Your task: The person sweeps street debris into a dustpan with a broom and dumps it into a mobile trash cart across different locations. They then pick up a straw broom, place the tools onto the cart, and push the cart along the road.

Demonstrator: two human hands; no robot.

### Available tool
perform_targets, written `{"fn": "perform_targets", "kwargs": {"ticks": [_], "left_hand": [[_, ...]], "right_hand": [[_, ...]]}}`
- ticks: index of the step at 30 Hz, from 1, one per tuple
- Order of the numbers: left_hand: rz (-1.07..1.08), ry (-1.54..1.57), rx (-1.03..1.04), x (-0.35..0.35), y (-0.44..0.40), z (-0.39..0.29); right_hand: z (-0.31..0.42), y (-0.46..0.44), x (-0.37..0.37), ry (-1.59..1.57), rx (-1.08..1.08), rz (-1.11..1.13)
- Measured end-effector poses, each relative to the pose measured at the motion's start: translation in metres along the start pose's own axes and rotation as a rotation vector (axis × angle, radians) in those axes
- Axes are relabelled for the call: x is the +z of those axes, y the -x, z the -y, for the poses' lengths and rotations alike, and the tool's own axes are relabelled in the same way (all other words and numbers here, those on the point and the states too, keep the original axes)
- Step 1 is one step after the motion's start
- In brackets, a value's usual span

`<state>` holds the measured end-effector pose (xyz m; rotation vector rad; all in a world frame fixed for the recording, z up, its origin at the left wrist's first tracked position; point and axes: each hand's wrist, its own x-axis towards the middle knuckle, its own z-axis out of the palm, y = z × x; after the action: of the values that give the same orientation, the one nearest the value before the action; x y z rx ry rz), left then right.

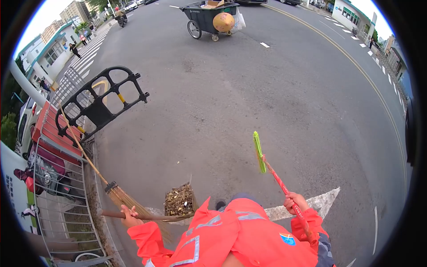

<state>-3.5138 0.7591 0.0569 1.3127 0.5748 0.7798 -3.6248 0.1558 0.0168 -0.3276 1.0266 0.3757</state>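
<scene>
On the road, in the head view, the left hand (130, 217) is curled round a brown handle (155, 217) leading to a dustpan (195, 204) of leaves (179, 199), ahead and left of the body. Near that hand slants a straw broom (124, 196). The right hand (296, 203) grips the red shaft of a green broom (279, 180). Well ahead stands a cart (202, 18).

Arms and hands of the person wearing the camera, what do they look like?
The left hand and right hand are bare, without gloves. The long, bright orange-red cloth left sleeve matches the right sleeve, which also has dark grey cloth higher up.
</scene>
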Motion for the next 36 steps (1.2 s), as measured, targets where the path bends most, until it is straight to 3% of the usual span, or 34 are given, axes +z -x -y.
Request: {"fn": "perform_targets", "kwargs": {"ticks": [6, 11, 18, 20, 29, 36], "left_hand": [[0.098, 0.034, 0.055, 0.169, -0.097, 0.039], [0.044, 0.08, 0.064, 0.316, -0.178, 0.064], [-0.006, 0.107, 0.103, 0.504, -0.288, 0.08], [-0.012, 0.103, 0.112, 0.563, -0.322, 0.095], [-0.027, 0.092, 0.024, 0.824, -0.514, 0.169], [-0.013, 0.091, 0.048, 1.005, -0.652, 0.18]], "right_hand": [[0.103, -0.098, 0.111, 0.173, -0.039, -0.029], [0.226, -0.188, 0.226, 0.23, -0.043, -0.064], [0.39, -0.284, 0.428, 0.188, 0.053, -0.098], [0.44, -0.32, 0.478, 0.016, 0.215, -0.065], [0.588, -0.464, 0.687, -0.044, 0.14, 0.001], [0.696, -0.55, 0.819, -0.156, 0.099, -0.042]]}}
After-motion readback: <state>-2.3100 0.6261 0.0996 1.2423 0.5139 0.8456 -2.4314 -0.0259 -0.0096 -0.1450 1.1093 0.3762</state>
